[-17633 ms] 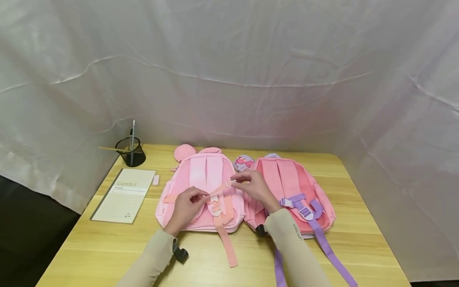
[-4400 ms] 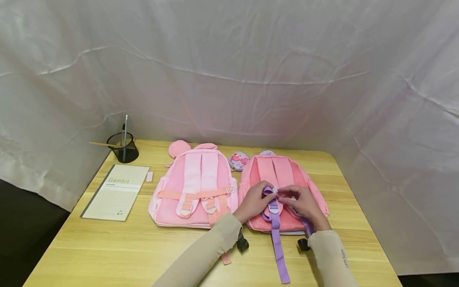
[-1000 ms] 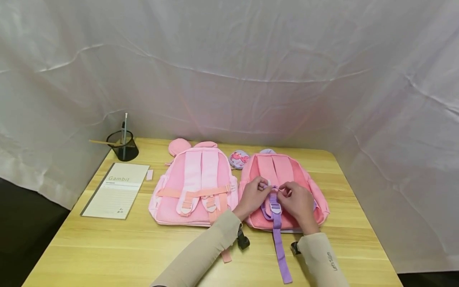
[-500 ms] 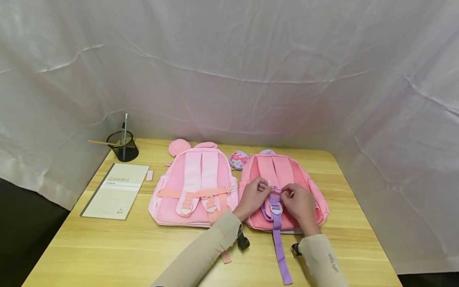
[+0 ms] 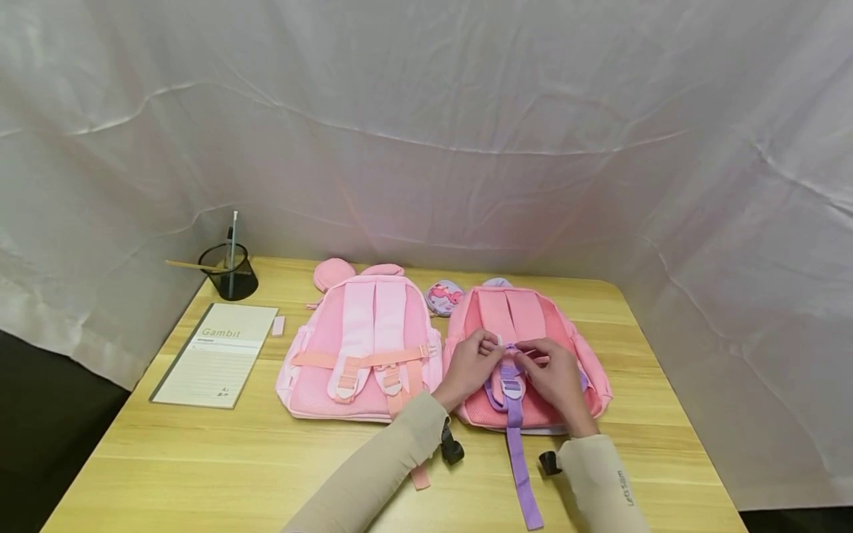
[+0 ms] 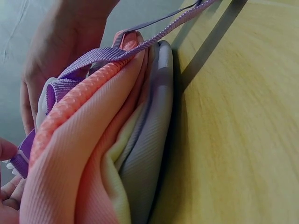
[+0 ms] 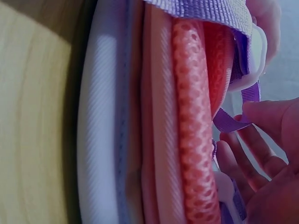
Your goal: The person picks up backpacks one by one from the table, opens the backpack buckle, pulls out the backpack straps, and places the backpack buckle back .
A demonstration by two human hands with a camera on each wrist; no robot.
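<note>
In the head view, a coral-pink backpack (image 5: 483,411) lies on its front at right, shoulder straps up. My left hand (image 5: 474,363) pinches the small white buckle and a purple webbing strap over the backpack's middle. From the right, my right hand (image 5: 554,374) pinches the same strap close by. The right wrist view shows my right thumb and fingertips on a bent loop of purple strap (image 7: 231,122). A white adjuster (image 5: 512,386) sits on one shoulder strap. Its purple tail (image 5: 522,474) hangs over the table's front part.
A light pink backpack (image 5: 320,396) lies alongside at left, a peach strap (image 5: 393,358) across its shoulder straps. Further left are a notebook (image 5: 212,363), an eraser (image 5: 278,326) and a black mesh pen cup (image 5: 236,285). A round pouch (image 5: 444,297) lies behind, between the backpacks.
Earlier both hands worked the peach strap on the light pink backpack; now they are at the coral one's purple strap. Over the last second, only my right fingers shift slightly along it.
</note>
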